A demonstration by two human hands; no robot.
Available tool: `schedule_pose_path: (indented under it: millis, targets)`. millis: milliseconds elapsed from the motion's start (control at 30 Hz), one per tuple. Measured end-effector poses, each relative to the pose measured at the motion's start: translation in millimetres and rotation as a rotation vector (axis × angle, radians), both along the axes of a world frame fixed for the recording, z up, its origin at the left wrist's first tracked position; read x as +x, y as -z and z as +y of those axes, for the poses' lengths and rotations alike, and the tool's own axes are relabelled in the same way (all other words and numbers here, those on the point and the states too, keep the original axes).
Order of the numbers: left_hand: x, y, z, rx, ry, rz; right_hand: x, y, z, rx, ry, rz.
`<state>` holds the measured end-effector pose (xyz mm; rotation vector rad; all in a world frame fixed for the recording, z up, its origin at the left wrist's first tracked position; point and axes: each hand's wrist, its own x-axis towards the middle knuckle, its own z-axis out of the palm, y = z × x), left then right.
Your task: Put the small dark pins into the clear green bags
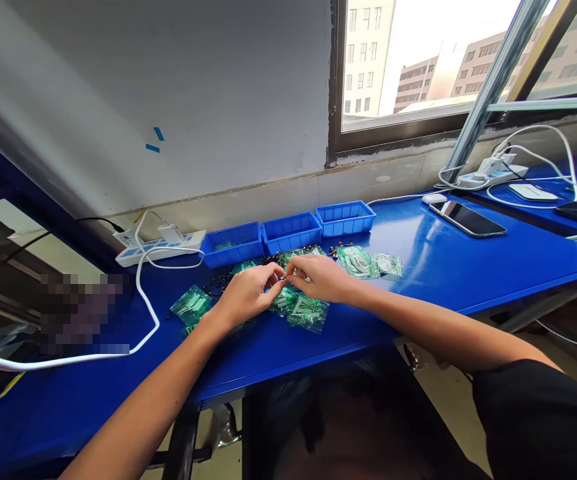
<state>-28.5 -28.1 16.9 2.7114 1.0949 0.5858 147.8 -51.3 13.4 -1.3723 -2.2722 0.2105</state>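
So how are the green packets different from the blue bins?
The green packets look thin and flat, while the blue bins are boxes with walls and open tops. The packets lie scattered, some overlapping; the bins stand in a row behind them. The packets are see-through green, but the bins look solid blue. Both are on the blue table.

Three bins [294, 240] behind packets [309, 313] on table [448, 270]
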Motion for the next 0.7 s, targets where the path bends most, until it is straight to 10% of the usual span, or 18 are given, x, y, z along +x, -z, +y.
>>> schedule_pose_path:
  millis: [700]
  targets:
    - [0.3,0.0,-0.6,-0.017,-0.019,0.012,2.9,0.1,1.0,0.012,-0.016,-0.001]
